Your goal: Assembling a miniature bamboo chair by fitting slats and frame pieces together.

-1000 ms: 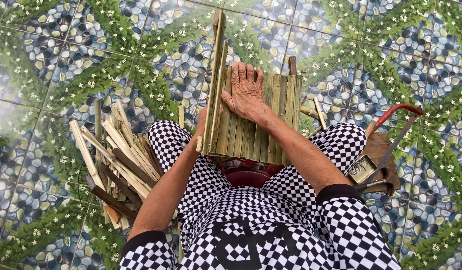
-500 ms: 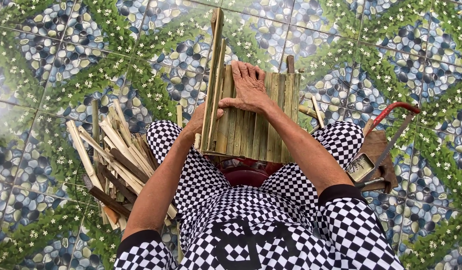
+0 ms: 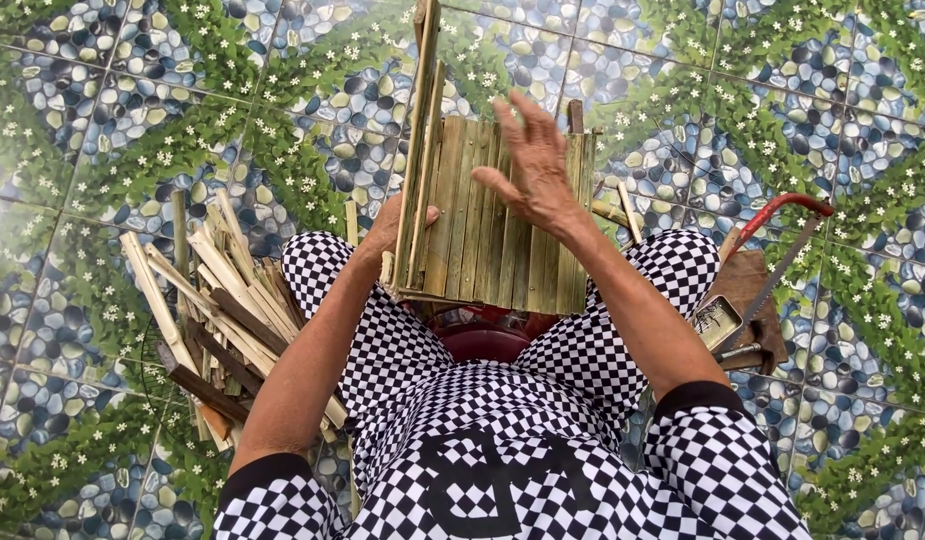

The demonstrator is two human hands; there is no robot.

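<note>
The person sits over a panel of bamboo slats [image 3: 502, 240] resting on the knees; the left hand [image 3: 394, 232] grips the 2 tall upright slats [image 3: 422, 140] at the panel's left edge; the right hand [image 3: 530, 165] hovers open above the panel, holding nothing. The step looks like fitting a slat; next seems to call for pressing it flush.

One panel of flat green bamboo slats [image 3: 502, 230] is seen on the lap, roughly a dozen slats side by side. Two longer bamboo strips [image 3: 420, 130] are counted at its left edge. One loose pile of pale split bamboo sticks [image 3: 217, 300] is spotted, too tangled for counting. One red-framed hacksaw [image 3: 782, 235] is noted, and two hands, left [image 3: 392, 228] and right [image 3: 532, 165].
</note>
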